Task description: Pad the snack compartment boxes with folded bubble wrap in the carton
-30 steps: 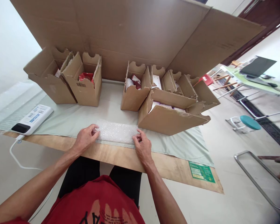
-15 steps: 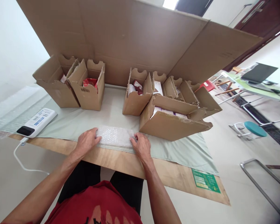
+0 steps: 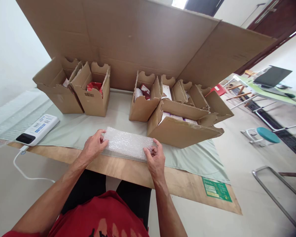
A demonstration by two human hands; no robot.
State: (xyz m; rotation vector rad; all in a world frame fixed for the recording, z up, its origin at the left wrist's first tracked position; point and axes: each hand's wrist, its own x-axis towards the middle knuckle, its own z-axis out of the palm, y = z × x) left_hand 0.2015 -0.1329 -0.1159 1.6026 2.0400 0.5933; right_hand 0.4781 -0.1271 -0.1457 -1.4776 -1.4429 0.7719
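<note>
Extending over the pale green cloth (image 3: 120, 108), a translucent rectangular bubble-wrap piece (image 3: 128, 142) is clamped at opposite ends between the fingers (image 3: 148, 154) of the bare left hand (image 3: 92, 144) and the bare right hand (image 3: 157, 162).

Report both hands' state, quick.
Left hand: closed, holding the left end of the bubble wrap.
Right hand: closed, holding the right end of the same bubble wrap.

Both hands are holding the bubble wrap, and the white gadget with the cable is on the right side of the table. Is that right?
Not quite: the head view shows the white gadget with the cable on the left side of the table. The left hand and right hand do hold the bubble wrap.
</note>
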